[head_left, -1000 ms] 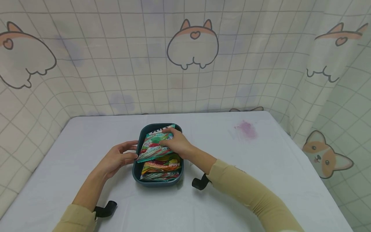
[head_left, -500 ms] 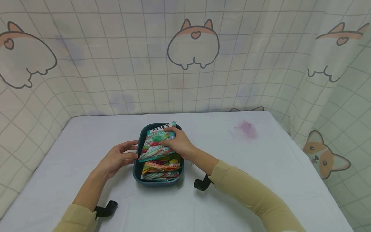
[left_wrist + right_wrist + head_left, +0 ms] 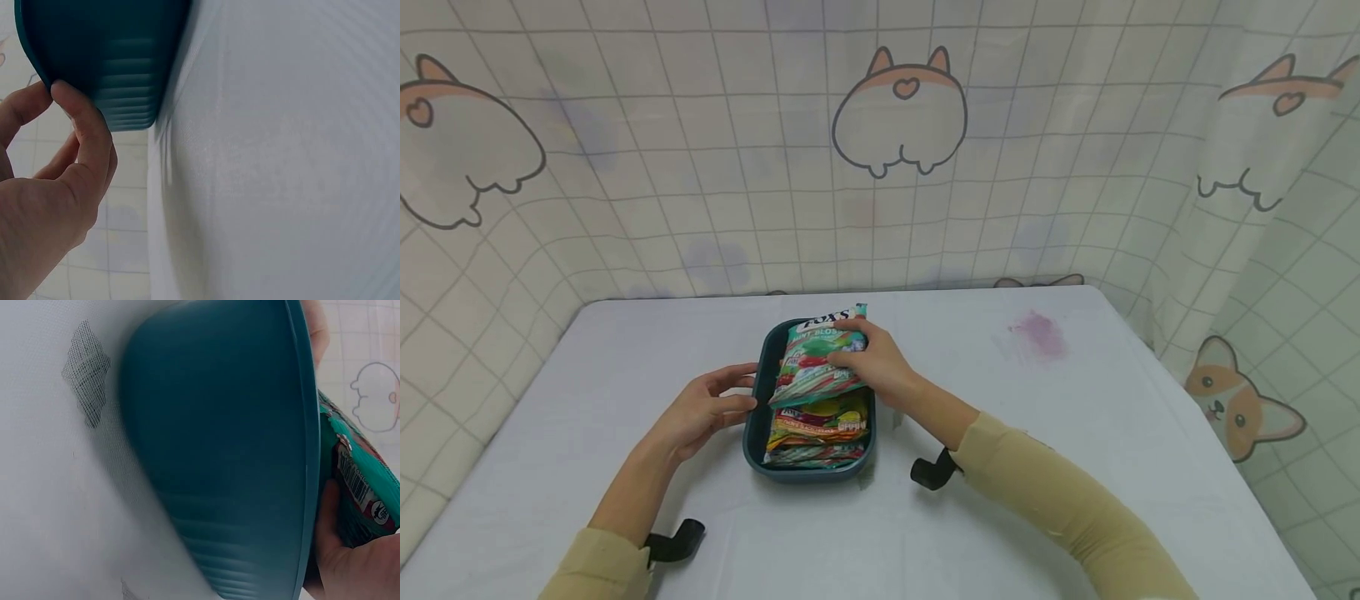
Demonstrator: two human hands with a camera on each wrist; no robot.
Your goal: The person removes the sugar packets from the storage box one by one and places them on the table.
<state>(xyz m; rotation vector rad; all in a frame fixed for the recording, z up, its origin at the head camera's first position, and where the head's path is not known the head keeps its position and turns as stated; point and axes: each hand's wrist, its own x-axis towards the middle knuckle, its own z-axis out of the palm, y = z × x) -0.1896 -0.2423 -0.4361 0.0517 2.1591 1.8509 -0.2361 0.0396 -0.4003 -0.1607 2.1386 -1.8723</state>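
Observation:
A teal bag of Fox's Mint Blossom candy [image 3: 808, 371] is in my right hand [image 3: 883, 367], tilted over the back half of a dark teal plastic bin [image 3: 808, 477]. My right thumb lies across the bag's front in the head view; in the right wrist view a barcode shows on the bag's back. My left hand [image 3: 703, 408] is at the bin's left side, thumb and finger pinching its rim [image 3: 39, 70]. Inside the bin, an orange-yellow candy bag [image 3: 820, 425] lies in front of the held one. Another teal and red bag [image 3: 816, 456] sits nearest the front wall.
The bin stands on a white-covered table [image 3: 1037, 400] with a pink stain [image 3: 1039, 335] toward the back right. A grid-patterned curtain [image 3: 1037, 167] with cartoon corgis hangs behind and at the sides. Black camera mounts [image 3: 676, 542] sit on both wrists.
My right hand has moved up and slightly right with the candy bag, uncovering more of the orange-yellow bag. My left hand and the bin have stayed in place.

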